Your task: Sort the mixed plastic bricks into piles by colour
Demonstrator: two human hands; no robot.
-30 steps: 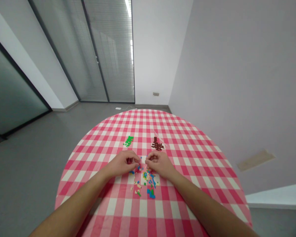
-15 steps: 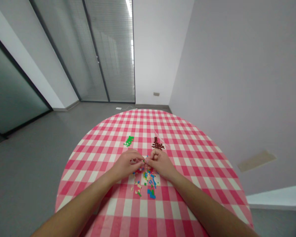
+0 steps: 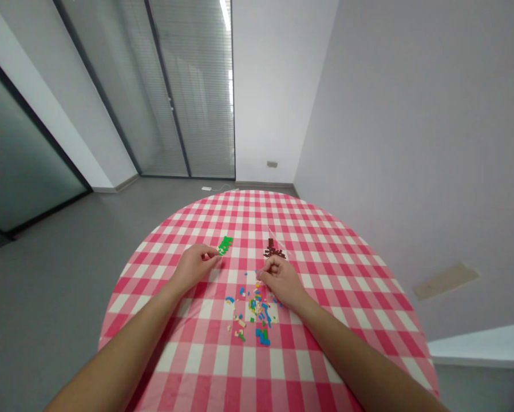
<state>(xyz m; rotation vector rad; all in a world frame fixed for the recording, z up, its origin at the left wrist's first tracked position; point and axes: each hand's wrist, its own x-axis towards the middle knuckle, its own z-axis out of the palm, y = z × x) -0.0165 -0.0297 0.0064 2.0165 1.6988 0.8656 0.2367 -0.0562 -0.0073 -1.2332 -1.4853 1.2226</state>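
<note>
Now the left grip (image 3: 193, 266), fingertips together, sits just beside a green pile of tiny bricks (image 3: 225, 245); the right grip (image 3: 281, 280), also curled together, is just beyond scattered multicoloured bricks (image 3: 256, 313). Anything pinched is too small to tell.

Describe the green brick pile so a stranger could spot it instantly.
Find the round pink gingham table. Past the mixed brick scatter, two small piles sit side by side. The green pile is the left one, just past the left hand, and bright green, unlike the dark brown pile.
</note>
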